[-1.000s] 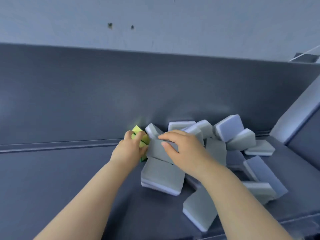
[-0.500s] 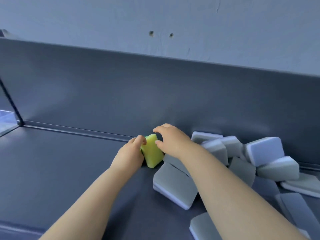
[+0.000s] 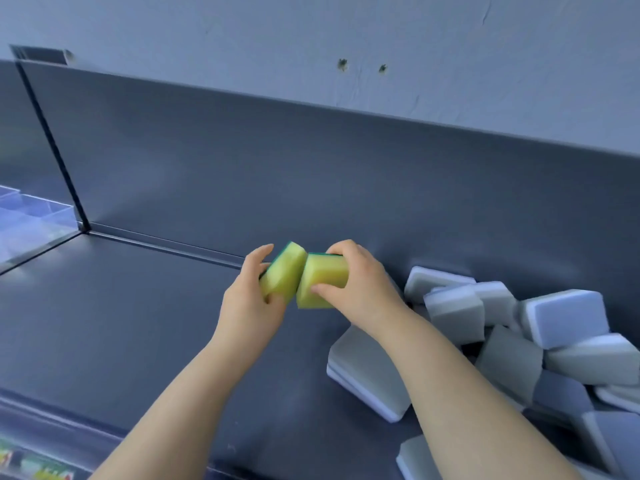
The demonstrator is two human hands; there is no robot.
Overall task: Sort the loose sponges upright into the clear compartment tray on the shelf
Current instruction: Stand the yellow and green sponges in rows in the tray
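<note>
Head view, the only one, showed the left hand curled round one yellow sponge, thumb in front and fingers behind, and the right hand gripping a second yellow sponge the same way. The two sponges touched edge to edge, held just above the dark shelf near its back panel, each with a green scouring face turned away from the camera. To the right, a heap of grey sponges lay tumbled on the shelf, some flat, some tilted against one another, none sorted. The clear compartment tray sat at the far left edge of the view, beyond a thin upright divider and well apart from both hands. Only a corner of it was visible, and whether any sponge stood inside could not be told. By that showing the task looked to be at an early stage: two sponges were picked up but not yet carried across, and the whole grey pile was left to be moved and set upright in the compartments.
</note>
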